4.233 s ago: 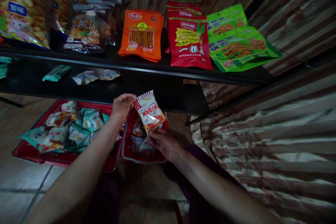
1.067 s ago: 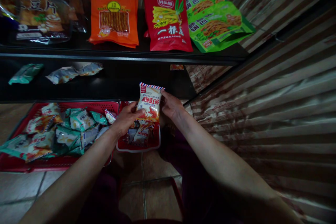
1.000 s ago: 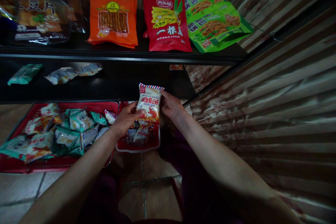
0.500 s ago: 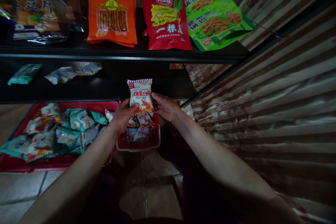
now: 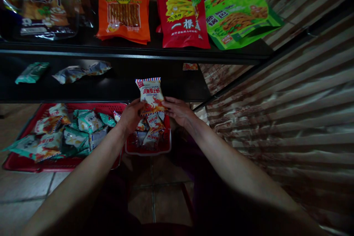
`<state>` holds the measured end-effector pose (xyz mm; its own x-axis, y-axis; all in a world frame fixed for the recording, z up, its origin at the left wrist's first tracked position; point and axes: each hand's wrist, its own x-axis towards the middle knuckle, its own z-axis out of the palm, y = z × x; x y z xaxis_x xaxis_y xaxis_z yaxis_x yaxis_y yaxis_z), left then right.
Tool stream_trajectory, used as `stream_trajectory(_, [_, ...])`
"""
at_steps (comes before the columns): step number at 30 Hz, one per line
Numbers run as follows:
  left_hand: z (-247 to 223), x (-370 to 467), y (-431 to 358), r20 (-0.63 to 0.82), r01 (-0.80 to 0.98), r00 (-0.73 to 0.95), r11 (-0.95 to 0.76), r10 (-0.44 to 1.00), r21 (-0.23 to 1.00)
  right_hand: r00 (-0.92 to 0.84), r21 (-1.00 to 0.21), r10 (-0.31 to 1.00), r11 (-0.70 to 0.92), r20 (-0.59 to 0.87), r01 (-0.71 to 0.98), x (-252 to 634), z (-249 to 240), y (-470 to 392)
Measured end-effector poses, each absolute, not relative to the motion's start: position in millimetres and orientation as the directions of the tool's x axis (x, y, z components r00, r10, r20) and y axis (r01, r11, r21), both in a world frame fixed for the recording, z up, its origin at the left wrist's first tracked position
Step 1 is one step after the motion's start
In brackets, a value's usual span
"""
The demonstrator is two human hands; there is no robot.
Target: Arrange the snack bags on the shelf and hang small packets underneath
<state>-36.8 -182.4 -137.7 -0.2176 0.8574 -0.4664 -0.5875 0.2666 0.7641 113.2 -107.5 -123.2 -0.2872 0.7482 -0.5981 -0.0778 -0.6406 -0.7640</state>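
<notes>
A white and orange snack packet [image 5: 151, 95] with a striped top edge is held upright between both hands, in front of the lower black shelf. My left hand [image 5: 132, 115] grips its left side, fingers closed on it. On the right side, my right hand [image 5: 178, 110] holds the packet's lower edge with its fingertips. Below the hands, a small red basket [image 5: 148, 153] contains similar white and orange packets [image 5: 152, 138]. The parts of the fingers behind the packet are hidden.
A larger red basket [image 5: 24, 164] at the left holds several green and white packets. On the lower shelf [image 5: 124, 81] lie a green packet [image 5: 32, 72] and silvery packets [image 5: 70, 74]. Bigger bags, one orange [image 5: 123, 7], line the upper shelf. Corrugated wall [image 5: 276, 118] on the right.
The view has shifted slightly, so shelves and baskets appear a little further right and higher. Both hands still hold the packet, which is now tilted slightly differently.
</notes>
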Motion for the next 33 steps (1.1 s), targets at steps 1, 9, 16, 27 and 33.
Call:
stream_trajectory(1, [-135,-38,-182,-0.474,-0.606,-0.196,0.274,0.858,0.747,-0.277,-0.764,0.752,-0.639,-0.598,-0.089,113,-122,-108])
stream_trajectory(9, [-124,-34,-183,-0.471,-0.676,-0.165,0.248,0.867,0.694,-0.183,-0.77,0.78,-0.623,-0.599,-0.136,111,-122,-104])
stream_trajectory(16, [-124,-33,-184,-0.447,-0.667,-0.153,0.242,0.881,0.705,-0.212,-0.813,0.815,-0.57,-0.54,-0.117,115,-134,-99])
stream_trajectory(27, [-127,-35,-179,-0.475,-0.699,-0.154,0.244,0.867,0.672,-0.294,-0.833,0.816,-0.544,-0.497,-0.1,114,-131,-102])
stream_trajectory(33, [-133,-37,-176,-0.459,-0.707,-0.177,0.212,0.871,0.675,-0.308,-0.786,0.781,-0.602,-0.544,-0.138,112,-127,-112])
